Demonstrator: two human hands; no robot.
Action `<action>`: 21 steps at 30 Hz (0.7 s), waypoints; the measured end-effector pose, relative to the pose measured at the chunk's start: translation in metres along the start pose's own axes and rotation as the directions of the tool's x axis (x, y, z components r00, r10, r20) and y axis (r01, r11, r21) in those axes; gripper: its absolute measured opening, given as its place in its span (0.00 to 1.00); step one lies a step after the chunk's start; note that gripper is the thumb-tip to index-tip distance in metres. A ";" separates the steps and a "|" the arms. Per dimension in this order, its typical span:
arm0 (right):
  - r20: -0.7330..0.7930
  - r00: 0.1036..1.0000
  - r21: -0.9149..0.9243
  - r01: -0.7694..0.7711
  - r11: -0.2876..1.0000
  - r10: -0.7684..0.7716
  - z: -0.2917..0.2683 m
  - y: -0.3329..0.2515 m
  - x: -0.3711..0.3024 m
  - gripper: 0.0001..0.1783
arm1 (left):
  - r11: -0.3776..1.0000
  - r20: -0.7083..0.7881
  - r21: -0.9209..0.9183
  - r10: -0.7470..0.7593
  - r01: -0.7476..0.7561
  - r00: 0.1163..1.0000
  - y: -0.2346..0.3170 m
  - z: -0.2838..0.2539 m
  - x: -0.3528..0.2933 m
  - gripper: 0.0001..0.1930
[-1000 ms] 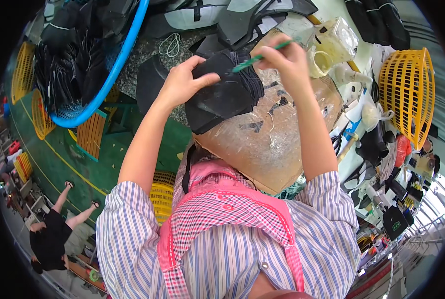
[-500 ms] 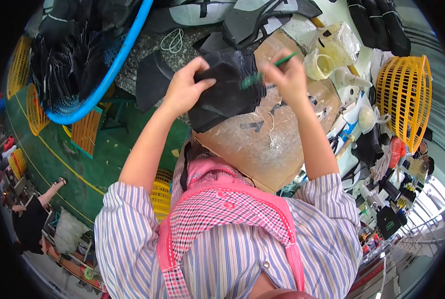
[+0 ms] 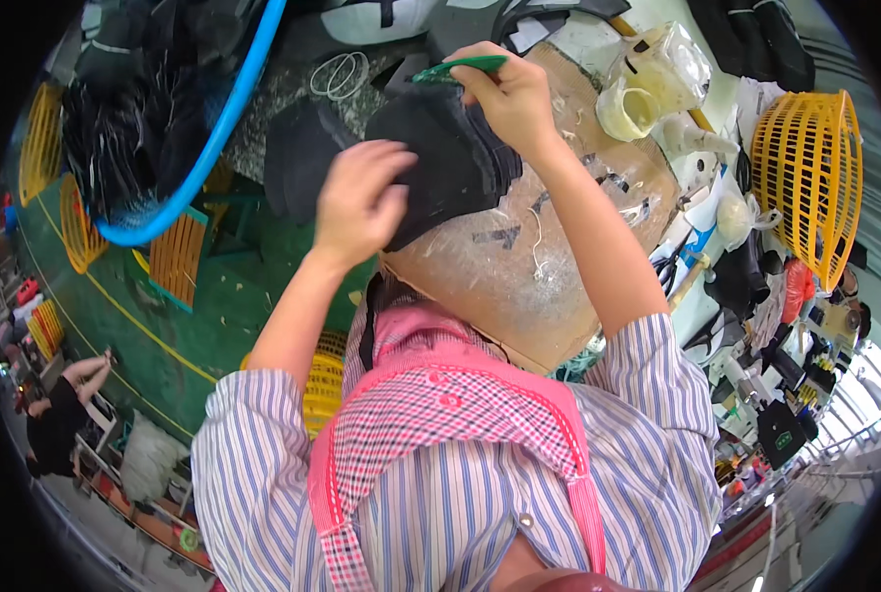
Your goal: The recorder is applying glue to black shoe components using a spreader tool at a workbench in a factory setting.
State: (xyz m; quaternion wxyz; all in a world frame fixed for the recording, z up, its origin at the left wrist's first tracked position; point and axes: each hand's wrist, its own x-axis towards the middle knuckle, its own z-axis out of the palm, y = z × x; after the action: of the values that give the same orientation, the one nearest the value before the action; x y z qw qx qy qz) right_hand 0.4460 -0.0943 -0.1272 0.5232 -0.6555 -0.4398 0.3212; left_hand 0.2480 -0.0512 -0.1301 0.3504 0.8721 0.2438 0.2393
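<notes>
My right hand point(image 3: 517, 102) grips a green brush point(image 3: 452, 69), held flat over the far edge of a fanned stack of black sheet pieces point(image 3: 445, 153). My left hand point(image 3: 353, 209) hovers at the stack's left side, slightly blurred, its fingers stretched and the thumb apart, with nothing seen in it. Under the stack's right part lies a glue-stained cardboard sheet point(image 3: 569, 296). More black pieces point(image 3: 297, 153) lie left of the stack, partly beyond my left hand. Whether my left fingertips touch the top piece, I cannot tell.
A cut-open plastic jug point(image 3: 630, 111) with yellowish residue stands right of the cardboard. A blue-rimmed basket point(image 3: 225, 133) of black pieces is at the left. Yellow baskets point(image 3: 805, 178) stand at the right. A looped white cord point(image 3: 340, 76) lies on the speckled surface.
My right hand has moved up and left with the brush, to the stack's far edge. My left hand has come off the top of the stack, shifting down and left.
</notes>
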 end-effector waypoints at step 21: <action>-0.479 0.866 -0.006 -0.168 0.986 0.145 -0.130 0.025 -0.072 0.03 | 0.969 -0.015 -0.021 -0.245 0.245 0.969 0.007 0.029 0.004 0.07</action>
State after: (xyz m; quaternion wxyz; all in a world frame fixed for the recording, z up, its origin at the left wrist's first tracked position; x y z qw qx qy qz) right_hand 0.5376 -0.2140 -0.1218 0.5716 -0.7601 -0.2507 0.1808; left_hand 0.2696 -0.0676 -0.1431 0.3836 0.8297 0.3503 0.2041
